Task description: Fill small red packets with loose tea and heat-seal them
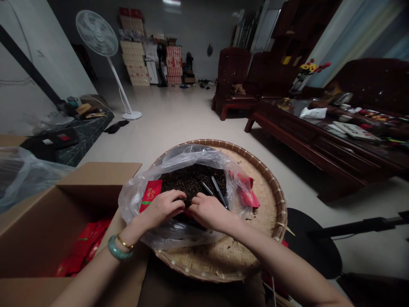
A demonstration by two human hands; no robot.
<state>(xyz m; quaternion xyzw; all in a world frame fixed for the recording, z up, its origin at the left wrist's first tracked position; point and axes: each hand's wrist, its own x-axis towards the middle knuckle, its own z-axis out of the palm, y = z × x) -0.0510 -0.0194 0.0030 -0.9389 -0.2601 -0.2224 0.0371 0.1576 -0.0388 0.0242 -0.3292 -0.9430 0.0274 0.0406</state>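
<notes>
My left hand (166, 205) and my right hand (207, 209) meet low over an open clear plastic bag (134, 192). Their fingers are closed around a small red packet, of which only a thin red edge shows; the rest is hidden. Dark loose tea leaves (179, 177) fill the bag. Stacked red packets (150, 194) with gold print lie just left of my left hand. Two slim metal tools (219, 192) rest on the leaves beside my right hand. The bag sits on a round woven bamboo tray (265, 187), with crumpled red wrappers (251, 196) at its right side.
At left stands an open cardboard box (41, 221) holding several red packets (84, 243). A black round stand base (319, 243) is on the floor at right. Farther off are a white fan (111, 64), a dark wooden table (303, 140) and stacked cartons (136, 62).
</notes>
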